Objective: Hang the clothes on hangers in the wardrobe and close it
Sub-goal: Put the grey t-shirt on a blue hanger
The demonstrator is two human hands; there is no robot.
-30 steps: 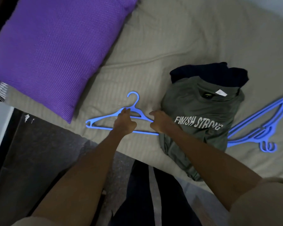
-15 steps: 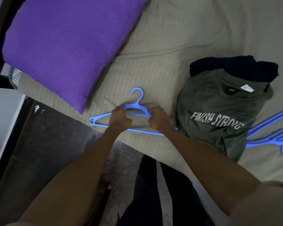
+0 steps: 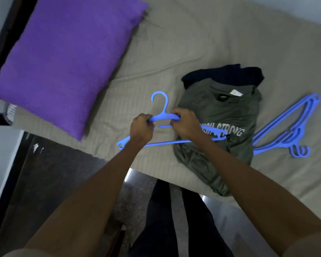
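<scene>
Left hand [image 3: 141,127] and right hand [image 3: 186,125] grip the blue hanger [image 3: 162,115] at its shoulders; likely light, stiff plastic (possibly slippery); the folded green shirt [image 3: 220,115] is limp; take it by the collar.

Shirt lettering [image 3: 228,129] partly behind the right hand [image 3: 185,125] and hanger [image 3: 163,119]; dark garment [image 3: 224,75] mostly under the shirt.

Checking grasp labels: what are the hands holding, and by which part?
Both hold one blue hanger: left hand and right hand grip its shoulders, either side of the hook's base.
</scene>
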